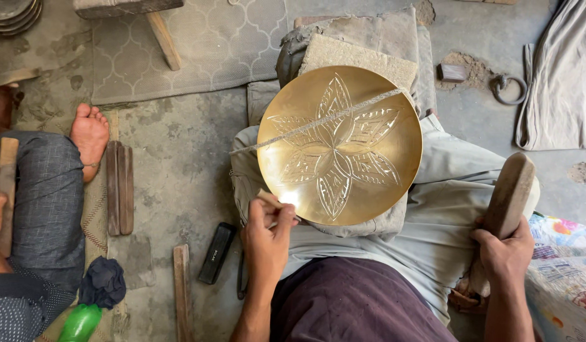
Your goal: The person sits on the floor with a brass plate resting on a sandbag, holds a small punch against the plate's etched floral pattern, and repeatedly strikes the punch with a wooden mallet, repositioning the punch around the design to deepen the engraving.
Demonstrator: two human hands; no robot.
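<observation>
A round brass plate (394, 120) with an engraved flower of pointed petals rests on my lap, held down by a cord (318, 123) stretched across it. My left hand (266, 239) is closed on a small chisel (271, 201) whose tip touches the plate's lower left rim. My right hand (505, 253) grips a wooden mallet (509, 190), raised to the right of the plate and apart from it.
Another person sits at the left, with a bare foot (89, 134) and a grey trouser leg (49, 190). Wooden sticks (120, 187), a black case (217, 252), a wooden strip (182, 291), a dark cloth (103, 282) and a green bottle (79, 323) lie on the floor. A patterned mat (204, 44) lies behind.
</observation>
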